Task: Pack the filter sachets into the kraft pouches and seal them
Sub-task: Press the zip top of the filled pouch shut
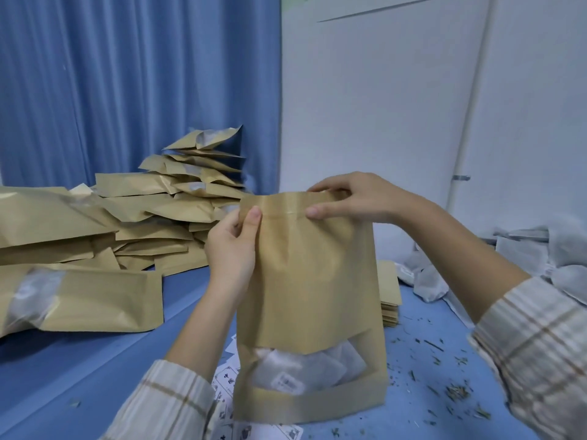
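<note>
- Blue worktop [95, 360], blue curtain [127, 74] behind, filled pouches [104, 223] heaped along its left edge.
- Left hand [232, 246] and right hand [352, 198] both pinch the top strip of an upright pouch [311, 281] mid-worktop.
- Sachets [305, 366] show through its window; loose sachets [540, 265] at the right edge.

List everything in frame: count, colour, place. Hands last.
held pouch: one, kraft brown, upright at centre, sachets behind its window
sachets in pouch: several, white, exact count unclear
filled pouches: large heap, kraft brown, left
flat pouch stack: one stack, kraft brown, behind held pouch
loose sachets: pile, white, right edge
printed slips: several, white, under held pouch
table: blue, strewn with herb bits at right
curtain: blue, back left
left hand: pinches pouch top left
right hand: pinches pouch top right
</note>
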{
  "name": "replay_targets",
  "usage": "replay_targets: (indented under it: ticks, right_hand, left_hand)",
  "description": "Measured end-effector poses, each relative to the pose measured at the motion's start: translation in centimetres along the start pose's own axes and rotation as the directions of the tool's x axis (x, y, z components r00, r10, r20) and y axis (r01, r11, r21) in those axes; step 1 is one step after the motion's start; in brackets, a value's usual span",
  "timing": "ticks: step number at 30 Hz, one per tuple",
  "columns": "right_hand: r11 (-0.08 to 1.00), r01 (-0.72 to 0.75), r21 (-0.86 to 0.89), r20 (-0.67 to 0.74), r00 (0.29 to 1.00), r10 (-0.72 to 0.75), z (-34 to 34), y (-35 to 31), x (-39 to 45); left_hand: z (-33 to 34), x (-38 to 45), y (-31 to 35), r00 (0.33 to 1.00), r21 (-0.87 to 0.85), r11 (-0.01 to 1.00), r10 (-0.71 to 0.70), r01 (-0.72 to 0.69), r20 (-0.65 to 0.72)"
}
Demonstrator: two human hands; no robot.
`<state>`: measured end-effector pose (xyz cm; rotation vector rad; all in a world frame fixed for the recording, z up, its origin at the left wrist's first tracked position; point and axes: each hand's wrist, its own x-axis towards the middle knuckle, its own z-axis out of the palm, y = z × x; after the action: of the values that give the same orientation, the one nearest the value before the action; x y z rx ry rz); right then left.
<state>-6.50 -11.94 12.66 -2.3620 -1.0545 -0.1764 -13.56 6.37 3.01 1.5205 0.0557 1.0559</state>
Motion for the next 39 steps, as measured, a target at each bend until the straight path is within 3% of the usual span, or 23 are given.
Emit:
replay_targets:
  ticks: [4, 6, 9, 15, 19, 26, 29, 36, 39]
  right_hand:
    - [0.996, 0.086, -0.001, 0.123, 0.989, -0.085, 0.2, -1.4, 0.3]
    - [0.991, 0.104, -0.087, 0.071, 0.993, -0.098, 0.8, -1.5, 0.8]
    - [0.992, 0.107, -0.064, -0.035, 0.993, -0.109, 1.1, -1.6, 1.3]
    - [0.984, 0.161, -0.079, 0.000, 0.987, -0.161, 0.5, -2.4, 1.3]
    - [0.986, 0.156, -0.059, 0.008, 0.988, -0.155, 0.6, -3.3, 1.3]
    - [0.966, 0.177, -0.188, -0.041, 0.981, -0.187, 1.5, -3.9, 1.6]
    - [0.965, 0.203, -0.167, -0.038, 0.977, -0.212, 1.9, -4.3, 1.7]
    - [0.969, 0.215, -0.121, -0.031, 0.975, -0.220, 2.5, -4.9, 1.8]
    - [0.959, 0.202, -0.200, -0.066, 0.974, -0.219, 3.1, -5.1, 2.0]
  left_hand:
    - [-0.1, -0.3, 0.1, 1.000, -0.033, 0.999, 0.031, -0.031, 0.002]
    - [0.1, -0.6, 0.7, 0.999, -0.071, 0.997, 0.037, -0.035, 0.032]
    - [0.3, -0.9, 1.3, 0.996, -0.100, 0.994, 0.045, -0.037, 0.082]
    - [0.6, -0.5, 1.9, 0.995, -0.201, 0.979, -0.015, 0.036, 0.103]
    - [0.6, -0.7, 1.4, 0.997, -0.168, 0.986, 0.008, 0.005, 0.071]
    - [1.2, -1.2, 1.2, 0.978, -0.008, 0.984, 0.174, -0.176, -0.118]
    - [1.6, -1.4, 1.3, 0.975, -0.023, 0.985, 0.168, -0.173, -0.145]
    - [0.7, -1.1, 1.2, 0.988, -0.041, 0.988, 0.144, -0.146, -0.049]
    - [0.6, -1.1, 1.2, 0.993, -0.046, 0.992, 0.116, -0.118, -0.038]
